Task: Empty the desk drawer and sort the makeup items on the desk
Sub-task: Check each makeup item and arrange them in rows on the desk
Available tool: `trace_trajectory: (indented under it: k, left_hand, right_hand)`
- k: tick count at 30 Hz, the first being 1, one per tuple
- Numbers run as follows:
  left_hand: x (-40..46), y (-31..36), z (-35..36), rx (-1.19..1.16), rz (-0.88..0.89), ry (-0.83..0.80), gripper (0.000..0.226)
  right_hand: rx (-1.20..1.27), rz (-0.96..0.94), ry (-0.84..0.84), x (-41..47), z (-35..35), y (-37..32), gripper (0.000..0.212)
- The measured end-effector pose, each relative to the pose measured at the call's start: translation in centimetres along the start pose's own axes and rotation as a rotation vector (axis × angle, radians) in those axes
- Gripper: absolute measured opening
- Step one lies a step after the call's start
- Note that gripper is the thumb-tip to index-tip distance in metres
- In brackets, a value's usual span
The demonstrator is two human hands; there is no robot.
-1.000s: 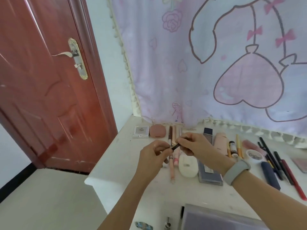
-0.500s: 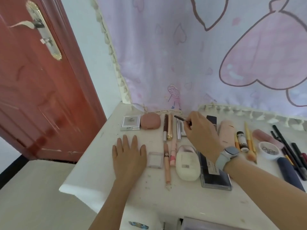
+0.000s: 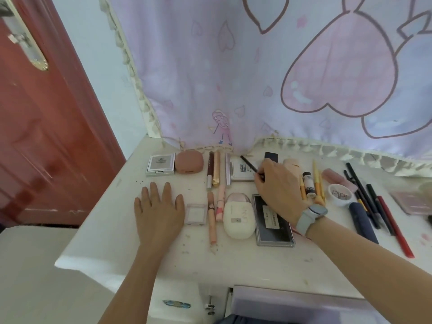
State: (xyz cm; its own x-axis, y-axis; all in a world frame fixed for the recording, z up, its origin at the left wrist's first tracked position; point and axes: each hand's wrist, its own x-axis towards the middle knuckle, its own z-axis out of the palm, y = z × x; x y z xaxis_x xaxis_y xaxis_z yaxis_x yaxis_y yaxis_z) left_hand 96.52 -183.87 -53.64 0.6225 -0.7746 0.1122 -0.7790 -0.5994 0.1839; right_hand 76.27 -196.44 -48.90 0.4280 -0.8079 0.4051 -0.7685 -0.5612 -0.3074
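We are resting our left hand (image 3: 159, 213) flat, fingers straight, near the surface's (image 3: 112, 235) left edge. Farther back, our right hand (image 3: 278, 190) is pinching a thin dark pencil (image 3: 248, 163) over a small compact (image 3: 243, 172) near the back edge.
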Motion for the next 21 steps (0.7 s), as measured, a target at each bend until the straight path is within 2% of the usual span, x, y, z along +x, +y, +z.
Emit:
trace_trajectory:
  k: [2, 10, 15, 21]
  left_hand:
    - [-0.1, 0.0, -0.1, -0.008, -0.002, -0.004, 0.057]
    - [-0.1, 0.1, -0.2, -0.001, 0.0, -0.005, 0.057]
    - [0.2, -0.1, 0.4, 0.011, -0.007, -0.012, 0.058]
    - [0.0, -0.1, 0.5, 0.024, -0.01, 0.008, 0.082]
  right_hand:
    - [0.013, -0.017, 0.011, 0.2, 0.6, -1.2, 0.015]
    - [0.15, 0.015, -0.119, 1.7, 2.9, -4.2, 0.022]
    - [0.01, -0.129, -0.132, 2.6, 3.1, -3.2, 0.027]
    - [0.14, -0.275, -0.189, 5.3, 3.6, -3.2, 0.02]
